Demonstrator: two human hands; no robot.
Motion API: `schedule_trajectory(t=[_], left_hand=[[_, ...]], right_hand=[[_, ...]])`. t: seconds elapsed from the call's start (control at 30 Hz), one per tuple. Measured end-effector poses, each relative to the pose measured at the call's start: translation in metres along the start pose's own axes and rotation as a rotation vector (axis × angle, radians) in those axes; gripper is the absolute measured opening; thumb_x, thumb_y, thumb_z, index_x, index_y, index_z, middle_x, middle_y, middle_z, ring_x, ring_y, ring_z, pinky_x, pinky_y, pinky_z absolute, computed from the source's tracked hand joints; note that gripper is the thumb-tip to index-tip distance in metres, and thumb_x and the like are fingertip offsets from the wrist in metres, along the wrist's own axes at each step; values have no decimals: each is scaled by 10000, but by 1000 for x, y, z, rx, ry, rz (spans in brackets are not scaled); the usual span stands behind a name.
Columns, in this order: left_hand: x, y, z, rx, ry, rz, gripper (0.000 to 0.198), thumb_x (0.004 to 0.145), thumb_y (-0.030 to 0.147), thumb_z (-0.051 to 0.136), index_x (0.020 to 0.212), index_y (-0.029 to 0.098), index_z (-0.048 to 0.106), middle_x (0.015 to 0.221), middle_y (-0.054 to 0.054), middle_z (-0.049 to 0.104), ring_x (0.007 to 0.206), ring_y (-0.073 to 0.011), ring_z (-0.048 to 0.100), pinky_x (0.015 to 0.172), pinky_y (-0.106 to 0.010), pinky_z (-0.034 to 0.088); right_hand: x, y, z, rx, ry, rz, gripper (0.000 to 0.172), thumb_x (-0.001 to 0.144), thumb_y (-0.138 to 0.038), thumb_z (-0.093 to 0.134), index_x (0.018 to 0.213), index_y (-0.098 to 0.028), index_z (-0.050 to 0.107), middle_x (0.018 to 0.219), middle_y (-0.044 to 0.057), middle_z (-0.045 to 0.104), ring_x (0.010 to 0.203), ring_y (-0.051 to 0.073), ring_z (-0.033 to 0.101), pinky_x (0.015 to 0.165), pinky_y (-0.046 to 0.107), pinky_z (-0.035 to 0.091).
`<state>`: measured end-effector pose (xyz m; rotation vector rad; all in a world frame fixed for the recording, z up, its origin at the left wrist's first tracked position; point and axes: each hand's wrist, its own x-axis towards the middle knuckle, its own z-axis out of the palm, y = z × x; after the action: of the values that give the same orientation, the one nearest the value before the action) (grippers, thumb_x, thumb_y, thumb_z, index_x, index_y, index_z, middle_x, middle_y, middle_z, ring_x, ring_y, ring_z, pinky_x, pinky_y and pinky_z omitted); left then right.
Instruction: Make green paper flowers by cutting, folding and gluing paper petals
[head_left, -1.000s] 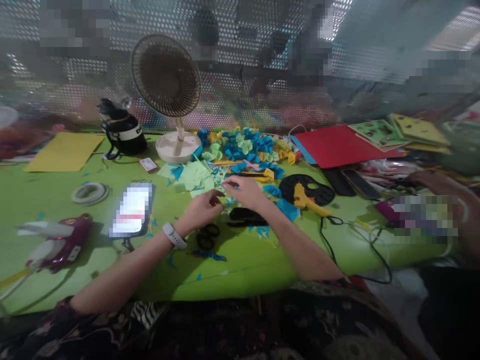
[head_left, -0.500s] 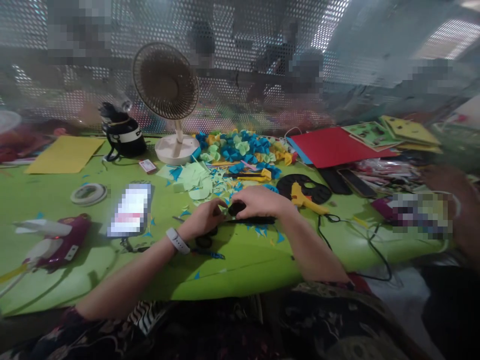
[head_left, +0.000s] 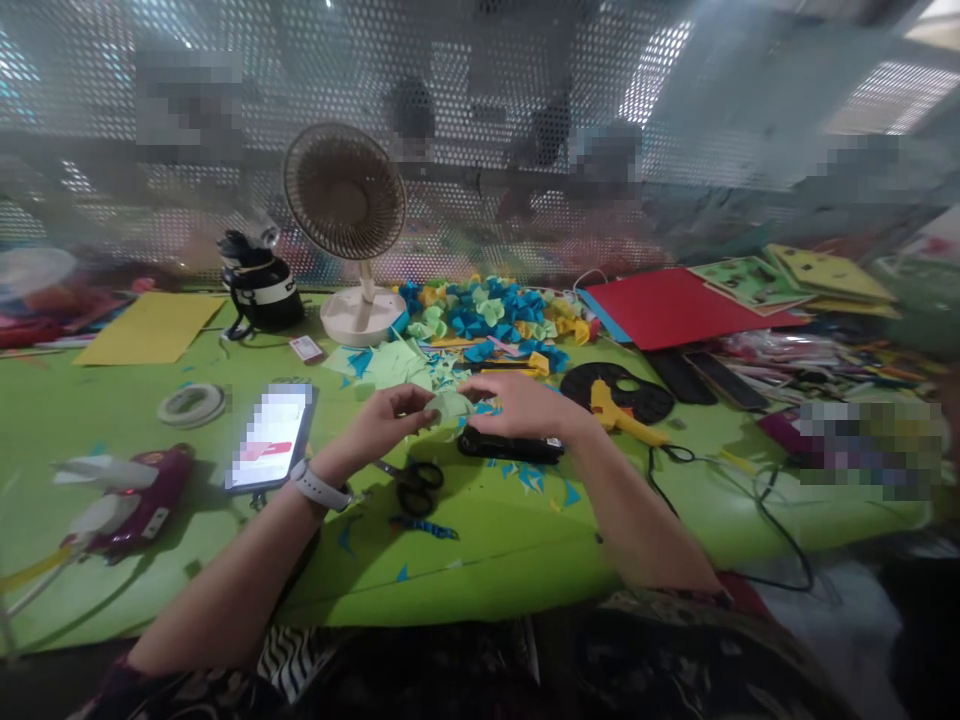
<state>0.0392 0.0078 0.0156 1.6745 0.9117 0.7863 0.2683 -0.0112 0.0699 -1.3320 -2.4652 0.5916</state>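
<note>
A small light green paper piece (head_left: 452, 405) is held between my two hands above the table. My left hand (head_left: 390, 420), with a white band at its wrist, pinches the paper's left edge. At the right edge, the fingers of my right hand (head_left: 514, 405) are curled around it. Just below my right hand lies a black stapler (head_left: 511, 446) on the green tabletop. Black-handled scissors (head_left: 416, 485) rest below my left hand, their blades pointing left. Near them is a small blue and black item (head_left: 424, 528) that I cannot make out.
Light green paper cutouts (head_left: 394, 365) and blue, yellow and green paper flowers (head_left: 487, 310) are heaped beyond my hands. A fan (head_left: 360, 318) stands behind. A phone (head_left: 274, 435) and tape roll (head_left: 191, 404) lie left; a yellow glue gun (head_left: 619, 415) and red sheet (head_left: 694, 305) right.
My right hand has let go of the black stapler, which now lies flat below it. The light green paper has come into view between my hands. The scissors show more fully.
</note>
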Motion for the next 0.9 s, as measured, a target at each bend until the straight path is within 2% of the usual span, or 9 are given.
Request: schedule_trajectory(t=[0.1, 0.23, 0.37, 0.47, 0.9], left_hand=[[-2, 4, 1, -48, 32, 16, 318, 765, 397, 696, 947, 138, 657, 837, -49, 697, 690, -123, 605, 676, -282, 506], [-4, 7, 1, -145, 77, 4, 333, 736, 443, 733, 883, 152, 663, 839, -40, 701, 708, -128, 628, 659, -273, 537], [-4, 9, 4, -316, 107, -79, 418, 695, 477, 767, 936, 163, 634, 809, -31, 703, 736, -163, 677, 593, -258, 554], [-4, 10, 7, -358, 140, -98, 458, 670, 460, 793, 982, 162, 640, 778, -15, 697, 701, -151, 673, 584, -250, 556], [-3, 7, 9, -365, 190, -1, 451, 684, 431, 792, 1013, 154, 657, 713, 1, 681, 671, -131, 654, 598, -238, 561]], right_hand=[[1, -2, 2, 196, 133, -11, 324, 782, -191, 585, 1099, -146, 640, 1006, 82, 708, 859, 183, 649, 790, 302, 486], [4, -2, 9, 367, 174, 10, 170, 804, -221, 577, 928, -147, 667, 823, 46, 695, 735, 154, 632, 709, 287, 494], [6, -3, 16, 487, 166, 14, 185, 783, -224, 614, 951, -156, 655, 791, 22, 684, 722, 140, 627, 699, 272, 485], [6, -5, 17, 566, 148, 28, 235, 775, -243, 629, 992, -154, 644, 792, 23, 681, 724, 142, 629, 696, 275, 481], [11, 0, 27, 693, 92, 61, 291, 750, -314, 672, 988, -165, 595, 773, 10, 666, 697, 143, 626, 674, 276, 471]])
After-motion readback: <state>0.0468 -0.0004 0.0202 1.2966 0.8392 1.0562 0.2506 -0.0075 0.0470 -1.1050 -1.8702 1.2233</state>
